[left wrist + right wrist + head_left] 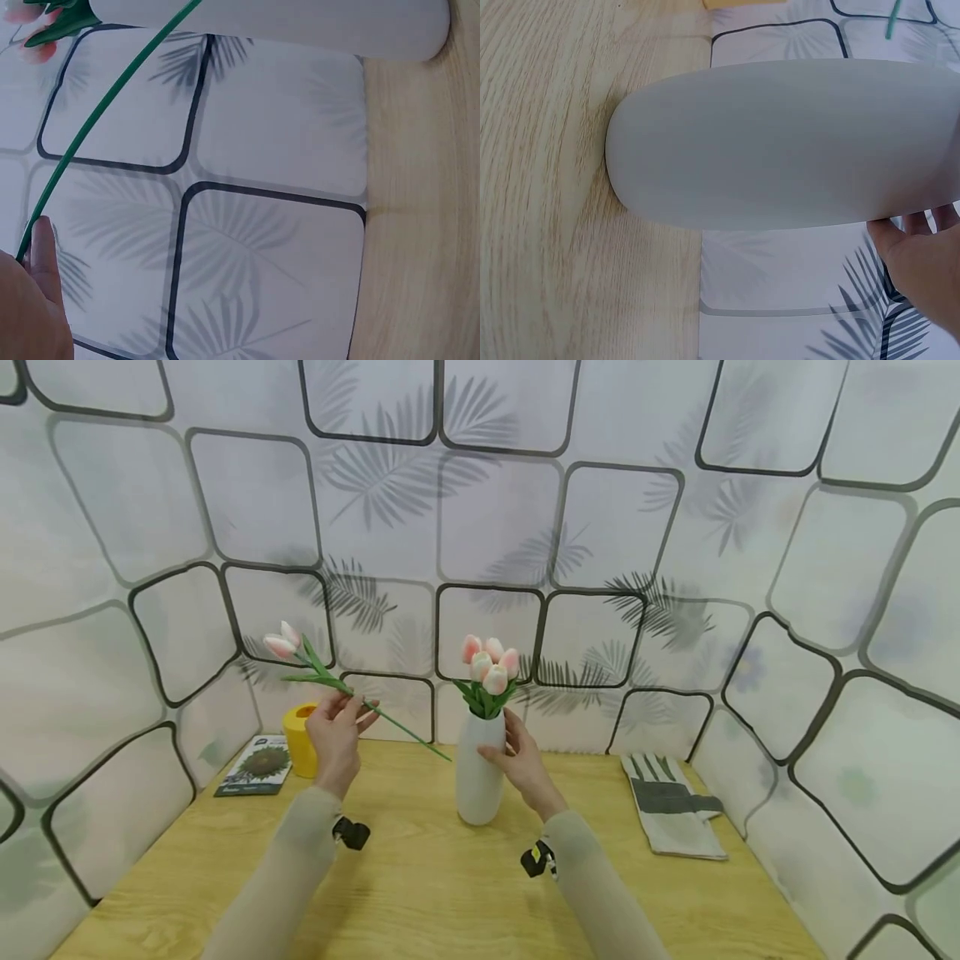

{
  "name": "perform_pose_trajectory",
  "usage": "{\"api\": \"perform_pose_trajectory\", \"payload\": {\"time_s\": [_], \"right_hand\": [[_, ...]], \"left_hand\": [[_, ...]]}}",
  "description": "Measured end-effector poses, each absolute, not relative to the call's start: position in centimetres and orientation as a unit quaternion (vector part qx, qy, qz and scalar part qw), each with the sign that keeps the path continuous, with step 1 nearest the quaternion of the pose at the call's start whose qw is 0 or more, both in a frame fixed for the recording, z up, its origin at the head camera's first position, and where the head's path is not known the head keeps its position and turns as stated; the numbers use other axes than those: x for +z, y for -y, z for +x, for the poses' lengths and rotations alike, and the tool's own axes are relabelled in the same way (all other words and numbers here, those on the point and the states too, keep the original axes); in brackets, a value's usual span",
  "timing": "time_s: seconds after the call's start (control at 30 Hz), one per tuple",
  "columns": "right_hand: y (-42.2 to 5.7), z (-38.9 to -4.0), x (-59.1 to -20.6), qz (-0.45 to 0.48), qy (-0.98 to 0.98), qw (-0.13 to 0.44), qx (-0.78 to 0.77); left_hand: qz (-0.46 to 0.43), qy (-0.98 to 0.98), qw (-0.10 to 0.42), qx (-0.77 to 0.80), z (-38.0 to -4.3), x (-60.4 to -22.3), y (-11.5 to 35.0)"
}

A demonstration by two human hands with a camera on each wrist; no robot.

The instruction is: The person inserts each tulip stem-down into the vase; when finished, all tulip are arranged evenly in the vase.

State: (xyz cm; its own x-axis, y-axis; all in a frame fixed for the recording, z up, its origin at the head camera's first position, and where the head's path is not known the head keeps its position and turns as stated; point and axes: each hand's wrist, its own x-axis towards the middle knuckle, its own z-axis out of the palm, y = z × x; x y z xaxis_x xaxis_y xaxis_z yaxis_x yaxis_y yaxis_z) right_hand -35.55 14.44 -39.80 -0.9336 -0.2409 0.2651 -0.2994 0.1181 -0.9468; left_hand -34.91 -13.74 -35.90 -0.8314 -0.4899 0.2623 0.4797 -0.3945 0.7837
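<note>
My left hand (335, 739) pinches the green stem of a pink-and-white artificial-looking tulip (282, 646), raised above the table left of the vase. Its blossoms point up and left, while the bare stem end slants down toward the vase. The left wrist view catches the stem (112, 88) crossing in front of the wall, with the vase behind. A white vase (478, 777) stands upright, several pink tulips (491, 667) with green leaves bunched in its mouth. My right hand (523, 762) holds the vase's right side, thumb and fingers curved against its upper body.
At the back left, a yellow container (302, 752) with an opening on top stands beside a flat packet (258, 764) picturing a sunflower. A folded grey-and-white cloth (667, 810) lies at the right. Patterned curtain-like walls (495, 527) border the wooden table (420, 893) behind and at both sides.
</note>
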Motion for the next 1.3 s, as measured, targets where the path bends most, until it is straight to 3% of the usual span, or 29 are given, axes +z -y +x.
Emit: {"api": "perform_pose_trajectory", "payload": {"time_s": [0.4, 0.8, 1.3], "right_hand": [[-14.2, -32.9, -37.2, 0.185, 0.747, 0.016, 0.638], [-14.4, -35.5, -39.6, 0.174, 0.751, 0.022, 0.637], [-14.4, -35.7, -40.1, 0.185, 0.738, 0.046, 0.647]], "left_hand": [[-0.028, 0.449, 0.359, -0.818, -34.5, -32.8, 12.5], [-0.052, 0.431, 0.374, -0.820, -34.7, -30.7, 11.6], [-0.109, 0.478, 0.390, -0.780, -35.3, -28.8, 9.8]]}}
